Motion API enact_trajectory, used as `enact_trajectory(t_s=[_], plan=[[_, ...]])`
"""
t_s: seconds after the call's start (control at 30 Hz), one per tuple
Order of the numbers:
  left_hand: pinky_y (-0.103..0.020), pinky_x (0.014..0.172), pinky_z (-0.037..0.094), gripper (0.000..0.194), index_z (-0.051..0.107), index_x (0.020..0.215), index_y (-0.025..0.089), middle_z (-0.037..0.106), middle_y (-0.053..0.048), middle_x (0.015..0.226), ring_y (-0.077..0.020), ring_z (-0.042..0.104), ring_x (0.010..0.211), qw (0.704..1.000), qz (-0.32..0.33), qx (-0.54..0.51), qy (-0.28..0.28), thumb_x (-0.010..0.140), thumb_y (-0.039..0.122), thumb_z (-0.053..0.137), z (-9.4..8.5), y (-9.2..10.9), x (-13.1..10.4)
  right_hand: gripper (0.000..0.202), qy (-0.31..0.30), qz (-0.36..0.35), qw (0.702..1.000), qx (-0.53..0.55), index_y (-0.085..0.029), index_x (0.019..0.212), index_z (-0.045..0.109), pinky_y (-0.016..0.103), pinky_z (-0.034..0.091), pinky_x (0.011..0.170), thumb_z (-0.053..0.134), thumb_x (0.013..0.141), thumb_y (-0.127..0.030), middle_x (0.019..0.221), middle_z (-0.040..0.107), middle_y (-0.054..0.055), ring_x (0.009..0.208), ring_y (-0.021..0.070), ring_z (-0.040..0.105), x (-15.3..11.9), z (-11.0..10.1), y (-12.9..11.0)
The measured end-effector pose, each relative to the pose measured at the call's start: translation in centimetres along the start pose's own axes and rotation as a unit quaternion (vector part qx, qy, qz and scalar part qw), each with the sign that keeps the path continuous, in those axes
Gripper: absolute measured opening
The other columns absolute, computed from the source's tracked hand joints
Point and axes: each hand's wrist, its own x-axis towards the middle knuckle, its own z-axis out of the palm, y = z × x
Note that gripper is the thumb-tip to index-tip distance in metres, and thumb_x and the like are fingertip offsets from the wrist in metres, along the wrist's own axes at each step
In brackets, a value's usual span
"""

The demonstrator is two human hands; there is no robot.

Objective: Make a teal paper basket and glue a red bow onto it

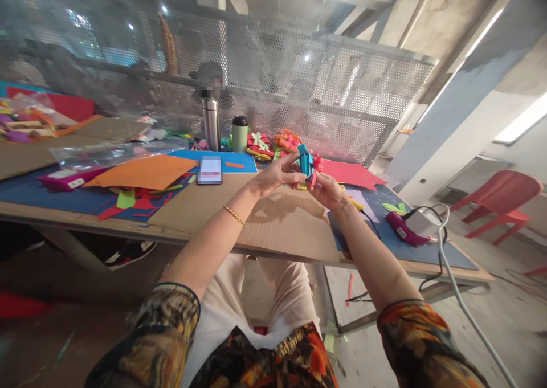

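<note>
Above the cardboard sheet (290,223), both hands meet at a small paper craft piece. My left hand (277,176) is closed around its blue part (305,163), thumb and fingers on the left side. From the right, my right hand (328,192) pinches the lower edge near the red paper flower (317,162). The piece is held up off the table. Beyond it lie orange and red paper shapes (288,142). To the right of the hands is a red paper sheet (352,173).
Behind stand a steel flask (211,125) and a green bottle (240,134). A phone (209,170) lies left of centre, beside orange paper (147,171). At the right are a purple power strip (405,230) with cables and a pink chair (504,197).
</note>
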Motion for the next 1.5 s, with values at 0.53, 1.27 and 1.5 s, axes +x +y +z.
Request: enact_trajectory(t_s=[0.53,1.27,1.5], plan=[[-0.027,0.068,0.052,0.069,0.067,0.143,0.019,0.071,-0.003,0.092,-0.0109,0.062,0.068,1.000,-0.015,-0.005,0.021,0.079,0.040,0.084,-0.4,-0.2,0.0,0.014,0.009,0.012,1.000,-0.016,-0.021,0.085,0.075,0.018,0.063,0.063,0.088,0.085,-0.023,0.083,0.080,0.000,0.067,0.0093,0.070,-0.3,0.4,-0.1],[-0.028,0.064,0.048,0.055,0.074,0.131,0.017,0.069,-0.002,0.085,-0.0114,0.061,0.064,0.997,-0.020,0.016,0.069,0.084,0.043,0.081,-0.6,-0.1,0.2,0.015,0.013,0.028,0.999,-0.017,-0.020,0.087,0.077,0.019,0.063,0.061,0.090,0.083,-0.023,0.082,0.079,0.002,0.066,0.0110,0.070,-0.1,-0.2,0.2],[-0.031,0.061,0.051,0.057,0.065,0.119,0.017,0.071,-0.001,0.082,-0.0129,0.065,0.056,0.993,0.004,0.002,0.117,0.079,0.050,0.089,-0.2,-0.3,0.5,0.014,0.041,0.010,0.999,0.019,-0.022,0.089,0.076,0.017,0.064,0.060,0.088,0.083,-0.020,0.078,0.079,-0.002,0.063,0.0099,0.070,0.4,-0.8,0.0]])
